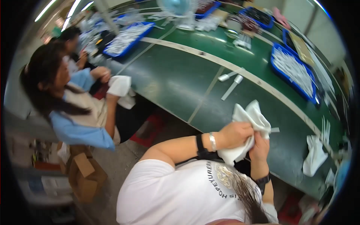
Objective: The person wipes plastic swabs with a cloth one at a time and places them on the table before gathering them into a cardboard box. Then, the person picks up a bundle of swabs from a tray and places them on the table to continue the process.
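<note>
My left hand (235, 135) is closed on a bunched white cloth (255, 114) just over the near edge of the green table. Close beside it, my right hand (259, 148) grips the same cloth, its fingers folded in. A narrow white end (275, 130) sticks out on the right of the cloth; whether the cloth is wrapped around it I cannot tell. On the table ahead lie two slim white pieces, one (238, 80) with a wider block-like end and another (224, 77) lying across behind it.
A blue tray (275, 62) of slender white pieces stands at the right, near a crumpled white cloth (315, 155). Another blue tray (144, 32) lies at the far left. At my left a co-worker (86, 101) holds a white cloth. Cardboard boxes (84, 165) sit on the floor.
</note>
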Tool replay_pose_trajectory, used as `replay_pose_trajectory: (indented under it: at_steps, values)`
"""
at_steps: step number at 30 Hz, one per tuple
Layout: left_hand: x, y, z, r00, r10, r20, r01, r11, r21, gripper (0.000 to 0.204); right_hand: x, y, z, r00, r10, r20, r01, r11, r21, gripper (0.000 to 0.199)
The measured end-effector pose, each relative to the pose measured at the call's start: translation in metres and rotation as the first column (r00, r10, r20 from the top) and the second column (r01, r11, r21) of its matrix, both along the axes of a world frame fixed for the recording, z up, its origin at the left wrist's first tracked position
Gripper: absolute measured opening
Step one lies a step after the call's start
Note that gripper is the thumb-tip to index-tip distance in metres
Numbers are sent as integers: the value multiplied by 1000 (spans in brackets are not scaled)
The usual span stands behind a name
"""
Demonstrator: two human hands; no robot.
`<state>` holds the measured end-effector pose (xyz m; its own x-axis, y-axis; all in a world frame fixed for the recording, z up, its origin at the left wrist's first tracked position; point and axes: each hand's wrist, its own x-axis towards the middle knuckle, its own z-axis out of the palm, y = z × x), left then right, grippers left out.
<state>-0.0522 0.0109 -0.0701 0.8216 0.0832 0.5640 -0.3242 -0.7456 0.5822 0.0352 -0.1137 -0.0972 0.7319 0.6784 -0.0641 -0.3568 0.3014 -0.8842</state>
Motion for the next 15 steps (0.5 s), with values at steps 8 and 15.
replay_pose_trajectory:
  at_steps: [8, 15]
  values:
    - [-5, 24, 11, 657, -699, -282, -162, 235, -958, 19, 11, -17, 18, 971, 221, -85, -201, 959, 199, 38]
    - [-7, 16, 16, 570, -787, -236, -153, 180, -972, 14, 12, -20, 26, 862, 478, -171, -409, 854, 322, 39]
